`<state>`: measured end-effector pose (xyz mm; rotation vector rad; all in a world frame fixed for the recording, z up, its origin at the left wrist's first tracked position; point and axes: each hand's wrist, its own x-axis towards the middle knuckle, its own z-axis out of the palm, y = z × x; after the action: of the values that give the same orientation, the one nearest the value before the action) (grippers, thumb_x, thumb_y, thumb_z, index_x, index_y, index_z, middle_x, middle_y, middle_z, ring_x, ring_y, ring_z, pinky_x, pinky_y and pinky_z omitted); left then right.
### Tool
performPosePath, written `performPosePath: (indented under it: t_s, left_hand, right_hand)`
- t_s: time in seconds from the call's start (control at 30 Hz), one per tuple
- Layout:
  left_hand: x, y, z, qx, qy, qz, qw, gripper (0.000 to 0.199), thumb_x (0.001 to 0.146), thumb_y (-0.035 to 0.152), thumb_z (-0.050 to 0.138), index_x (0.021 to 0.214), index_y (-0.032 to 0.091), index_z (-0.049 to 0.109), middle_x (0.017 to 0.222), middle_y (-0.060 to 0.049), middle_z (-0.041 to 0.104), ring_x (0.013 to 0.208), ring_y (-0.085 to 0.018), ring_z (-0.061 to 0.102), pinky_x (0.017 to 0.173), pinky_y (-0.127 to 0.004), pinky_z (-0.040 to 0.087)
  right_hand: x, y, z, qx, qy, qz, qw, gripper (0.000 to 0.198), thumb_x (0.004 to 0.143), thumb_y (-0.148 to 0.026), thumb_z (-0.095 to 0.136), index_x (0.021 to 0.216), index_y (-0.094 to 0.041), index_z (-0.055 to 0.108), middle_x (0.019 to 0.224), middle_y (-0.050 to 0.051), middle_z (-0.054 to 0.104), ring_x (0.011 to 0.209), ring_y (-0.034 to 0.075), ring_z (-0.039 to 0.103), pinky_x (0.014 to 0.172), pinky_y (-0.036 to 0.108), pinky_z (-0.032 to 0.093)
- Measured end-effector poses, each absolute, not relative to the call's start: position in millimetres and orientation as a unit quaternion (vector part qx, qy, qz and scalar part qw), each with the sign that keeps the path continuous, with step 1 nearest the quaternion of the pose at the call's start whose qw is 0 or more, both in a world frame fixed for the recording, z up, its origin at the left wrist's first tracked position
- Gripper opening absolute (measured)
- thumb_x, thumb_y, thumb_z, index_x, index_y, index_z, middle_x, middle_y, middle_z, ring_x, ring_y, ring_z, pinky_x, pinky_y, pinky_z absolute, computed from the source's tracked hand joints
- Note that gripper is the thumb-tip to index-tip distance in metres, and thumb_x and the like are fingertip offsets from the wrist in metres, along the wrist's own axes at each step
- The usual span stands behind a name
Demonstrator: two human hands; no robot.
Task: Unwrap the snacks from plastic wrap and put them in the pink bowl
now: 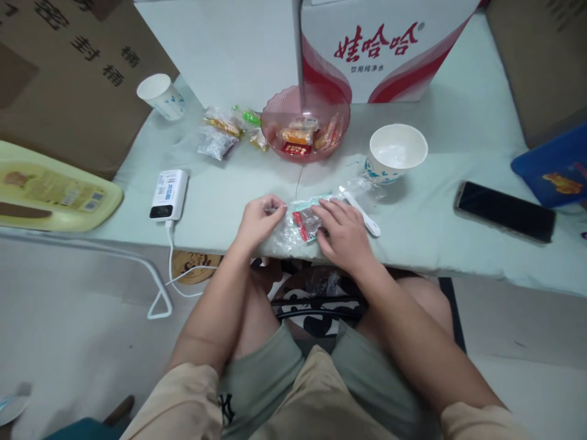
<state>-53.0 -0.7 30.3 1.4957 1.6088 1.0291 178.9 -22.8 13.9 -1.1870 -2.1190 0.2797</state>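
While the left hand [261,221] brings thumb and fingers together at the edge of some crinkled clear plastic film [285,237], the right hand [343,235] lies with its fingers apart, tips resting over a small flat red-and-dark packet [302,225]; the packet sits on the film between the hands, near the bench's front edge, presumably so both can work it within easy reach, the right perhaps steadying it; a white plastic spoon [369,223] lies just beside the right hand.

Farther back, a pink translucent scalloped bowl [274,116] gathers wrapped snacks [298,135], likely to keep them from scattering; a white-and-blue paper cup [380,173] stands to its right; a white power bank [169,194] lies at the left, its white cable [171,250] hanging over the edge; a black phone [504,211] lies face up at the right.

Pale green cloth covers the bench [426,214]; a white-and-red carton [380,58] stands behind, a brown cardboard box [68,79] at the left; pale floor [92,293] shows below.
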Motion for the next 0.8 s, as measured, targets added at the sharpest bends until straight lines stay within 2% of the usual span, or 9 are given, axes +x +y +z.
performPosePath:
  t_s: [0.1,0.2,0.27,0.33,0.4,0.47,0.53,0.63,0.8]
  left_hand:
    - [-46.2,-1.3,29.7,0.485,0.613,0.458,0.424,0.025,0.072,0.040,0.076,0.074,0.019,0.062,0.071,-0.002,0.065,0.067,-0.016,0.063,0.056,-0.023,0.048]
    - [-38.8,4.1,29.3,0.379,0.580,0.534,0.485,0.031,0.069,0.039,0.079,0.077,0.020,0.056,0.075,0.000,0.066,0.059,-0.011,0.060,0.043,-0.017,0.039]
    - [-34.3,10.2,29.1,0.321,0.561,0.572,0.505,0.034,0.068,0.038,0.080,0.077,0.020,0.053,0.074,0.002,0.063,0.053,-0.007,0.056,0.037,-0.014,0.030]
    - [-30.3,17.2,29.4,0.272,0.539,0.604,0.520,0.036,0.069,0.037,0.081,0.077,0.020,0.051,0.072,0.004,0.060,0.049,-0.005,0.052,0.035,-0.013,0.025]
    - [-26.7,23.8,31.4,0.241,0.516,0.629,0.530,0.038,0.071,0.036,0.082,0.078,0.020,0.048,0.071,0.006,0.057,0.047,-0.002,0.049,0.034,-0.012,0.023]
    - [-23.1,28.6,35.1,0.229,0.498,0.637,0.542,0.039,0.072,0.035,0.082,0.079,0.021,0.047,0.071,0.006,0.056,0.046,-0.001,0.047,0.034,-0.011,0.023]
    - [-19.2,30.1,40.1,0.230,0.487,0.631,0.559,0.038,0.074,0.035,0.081,0.080,0.021,0.046,0.071,0.006,0.055,0.046,-0.001,0.046,0.033,-0.010,0.022]
    - [-14.0,26.6,47.2,0.244,0.467,0.607,0.595,0.036,0.076,0.035,0.081,0.080,0.021,0.047,0.071,0.006,0.055,0.046,-0.001,0.046,0.032,-0.010,0.022]
    - [-10.4,17.9,51.7,0.273,0.445,0.582,0.623,0.033,0.079,0.035,0.079,0.080,0.021,0.049,0.071,0.005,0.055,0.047,-0.003,0.047,0.034,-0.012,0.024]
  right_hand:
    - [162.3,-28.6,7.8,-0.455,-0.842,0.078,0.279,0.031,0.092,-0.017,0.052,0.117,-0.024,0.070,0.143,0.008,0.061,0.138,0.029,0.049,0.113,0.050,0.032]
    - [159.4,-30.8,5.7,-0.449,-0.845,0.057,0.283,0.025,0.096,-0.018,0.049,0.093,-0.025,0.073,0.143,0.004,0.062,0.142,0.027,0.045,0.116,0.051,0.027]
    - [162.9,-32.8,7.2,-0.438,-0.847,0.056,0.297,0.025,0.097,-0.017,0.049,0.088,-0.025,0.072,0.132,0.002,0.069,0.138,0.025,0.050,0.116,0.048,0.027]
    - [167.8,-36.4,9.2,-0.415,-0.858,0.071,0.293,0.024,0.096,-0.017,0.050,0.089,-0.025,0.071,0.115,0.003,0.076,0.125,0.024,0.060,0.112,0.045,0.032]
    - [172.2,-41.2,10.0,-0.398,-0.870,0.097,0.275,0.021,0.095,-0.023,0.052,0.097,-0.024,0.072,0.095,0.004,0.077,0.100,0.023,0.068,0.099,0.042,0.041]
    - [174.5,-45.5,9.5,-0.422,-0.859,0.126,0.260,0.028,0.097,-0.033,0.050,0.110,-0.022,0.072,0.074,0.005,0.072,0.072,0.021,0.065,0.080,0.038,0.046]
    - [174.0,-47.1,8.8,-0.487,-0.819,0.140,0.268,0.038,0.099,-0.038,0.045,0.122,-0.021,0.070,0.062,0.005,0.065,0.060,0.020,0.057,0.069,0.035,0.044]
    - [169.1,-40.9,10.8,-0.545,-0.769,0.121,0.312,0.038,0.100,-0.038,0.044,0.121,-0.023,0.071,0.071,0.008,0.066,0.068,0.022,0.058,0.070,0.036,0.045]
    - [158.2,-18.0,19.8,-0.467,-0.802,0.084,0.363,0.035,0.098,-0.021,0.043,0.114,-0.029,0.073,0.104,0.009,0.070,0.101,0.024,0.063,0.093,0.040,0.046]
